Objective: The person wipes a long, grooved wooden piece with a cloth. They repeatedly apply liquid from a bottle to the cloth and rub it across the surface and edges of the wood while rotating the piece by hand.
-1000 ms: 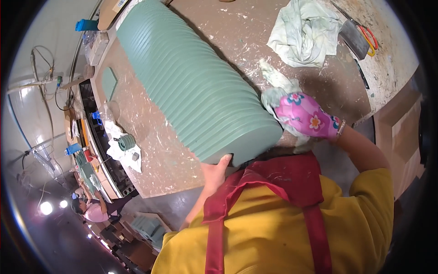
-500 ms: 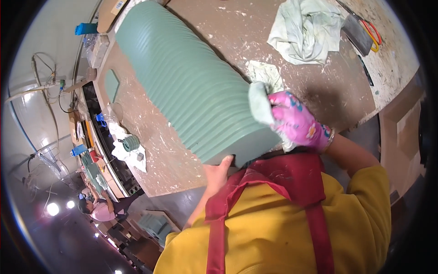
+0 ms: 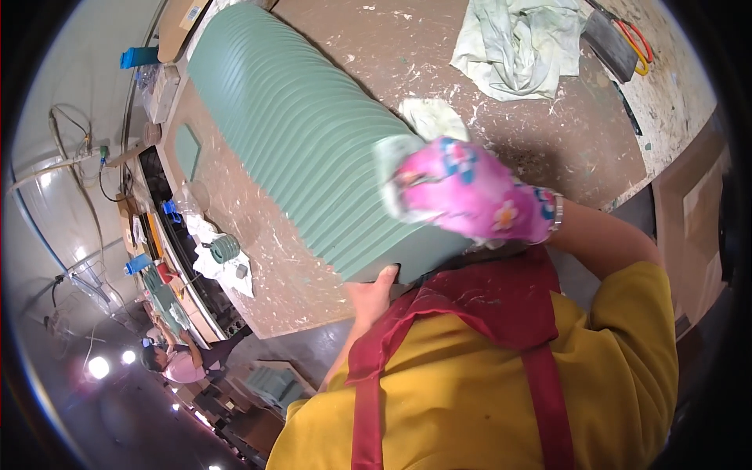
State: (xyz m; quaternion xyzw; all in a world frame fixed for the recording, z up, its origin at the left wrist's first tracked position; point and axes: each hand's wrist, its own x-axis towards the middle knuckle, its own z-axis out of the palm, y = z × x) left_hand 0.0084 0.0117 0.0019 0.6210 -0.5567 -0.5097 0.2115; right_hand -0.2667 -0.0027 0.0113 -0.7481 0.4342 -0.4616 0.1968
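Note:
A long green piece with a ribbed, curved upper surface (image 3: 290,125) lies slantwise on the brown table (image 3: 274,262), its flat end toward me. At the lower left corner of that end is my bare left hand (image 3: 371,296), its thumb over the edge; the other fingers are mostly hidden. My right hand (image 3: 482,192), in a pink flowered glove, is closed on a pale cloth (image 3: 387,176) and holds it against the ribs near the close end. Motion blurs the cloth and the gloved fingers. Just beyond the glove lies another whitish cloth (image 3: 435,117).
At the far right are a crumpled pale rag (image 3: 517,51), a flat grey blade (image 3: 609,51) and red-and-yellow-handled scissors (image 3: 641,48). To the left lie a flat green piece (image 3: 188,150) and a small ribbed green part (image 3: 225,248). Another person (image 3: 184,364) works farther left.
My right hand has swept left with the cloth, from the piece's right edge onto the ribs. The left hand keeps its place at the end.

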